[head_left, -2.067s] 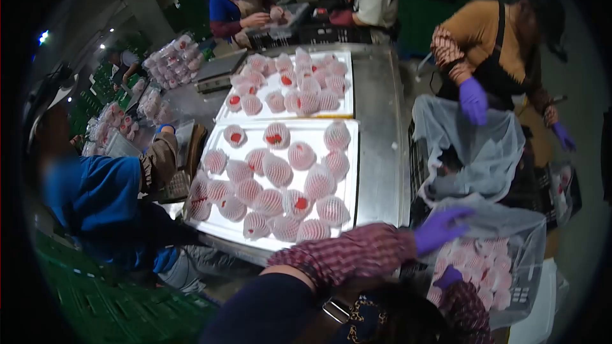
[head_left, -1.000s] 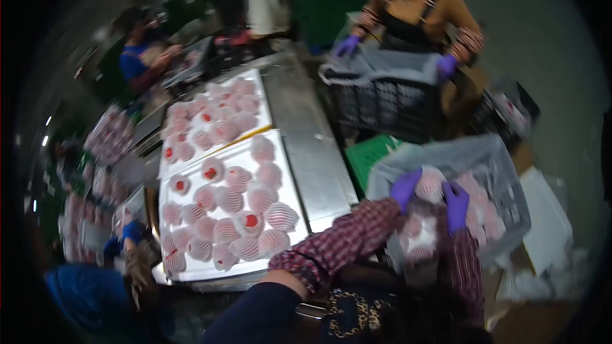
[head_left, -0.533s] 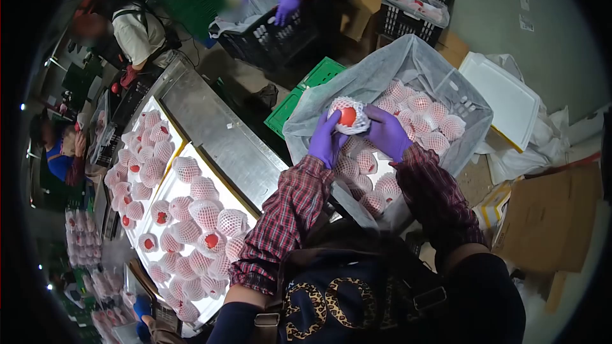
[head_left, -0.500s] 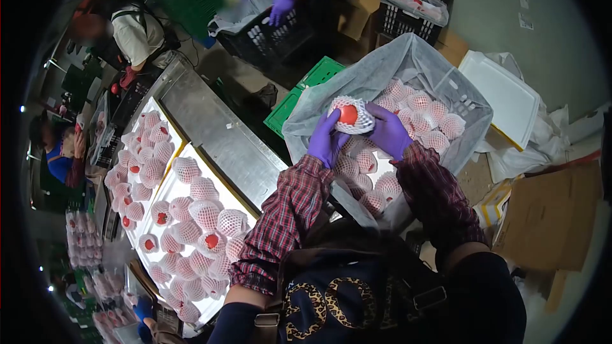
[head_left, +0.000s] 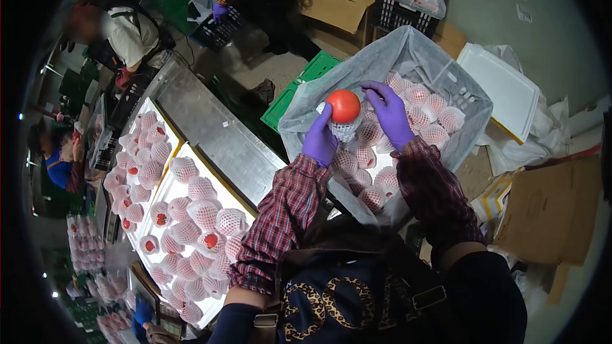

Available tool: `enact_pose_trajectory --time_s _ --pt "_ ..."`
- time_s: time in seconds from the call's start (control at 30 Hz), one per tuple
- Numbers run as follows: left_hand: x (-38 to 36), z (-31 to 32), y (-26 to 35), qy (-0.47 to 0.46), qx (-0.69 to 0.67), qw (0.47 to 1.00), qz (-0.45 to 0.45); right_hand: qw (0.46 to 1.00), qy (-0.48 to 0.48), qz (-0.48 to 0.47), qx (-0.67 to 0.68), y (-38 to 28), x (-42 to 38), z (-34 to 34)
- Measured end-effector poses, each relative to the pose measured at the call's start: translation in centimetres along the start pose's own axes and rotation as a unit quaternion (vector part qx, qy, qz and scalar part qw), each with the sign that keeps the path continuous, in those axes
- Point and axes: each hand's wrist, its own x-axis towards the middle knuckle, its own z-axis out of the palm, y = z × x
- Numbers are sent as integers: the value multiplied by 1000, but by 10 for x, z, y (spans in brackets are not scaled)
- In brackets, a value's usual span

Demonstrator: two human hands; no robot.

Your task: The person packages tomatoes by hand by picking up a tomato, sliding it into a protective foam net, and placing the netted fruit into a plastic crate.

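Note:
A smooth red tomato (head_left: 343, 106) sits in my left hand (head_left: 320, 140), in a purple glove. Its white foam net (head_left: 345, 131) is bunched below it, so most of the skin shows bare. To the right of the tomato, my right hand (head_left: 391, 116), gloved too, is apart from it with fingers extended and nothing in them. Both hands are above a crate (head_left: 468, 99) lined with pale sheeting. Inside lie several net-wrapped tomatoes (head_left: 417, 94), partly hidden by my hands and forearms.
At left, netted tomatoes (head_left: 205, 213) cover bright white trays beside a metal table (head_left: 213, 130). A green crate (head_left: 280, 107) stands behind the lined one. White foam box (head_left: 500, 89) and cardboard (head_left: 548, 210) are at right. Co-workers (head_left: 131, 35) stand at the back left.
The foam net has come down off the tomato, baring it. My right hand has let go and opened away from it. A co-worker and the black crate at the back have shifted left.

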Motion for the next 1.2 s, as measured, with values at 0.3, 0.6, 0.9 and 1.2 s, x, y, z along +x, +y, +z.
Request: enact_pose_trajectory --time_s 0.3,0.6,0.9,1.2 --pt "25 -41 -17 77 20 997 17 990 -71 97 70 -18 -11 11" --pt "8 -14 -14 46 278 957 72 964 -52 261 23 1 -8 6" --pt "1 -17 1 -102 -96 982 -130 953 -294 37 -60 33 -17 -5" --pt "8 -17 -11 131 166 977 -34 989 -48 -77 -120 10 -24 26"
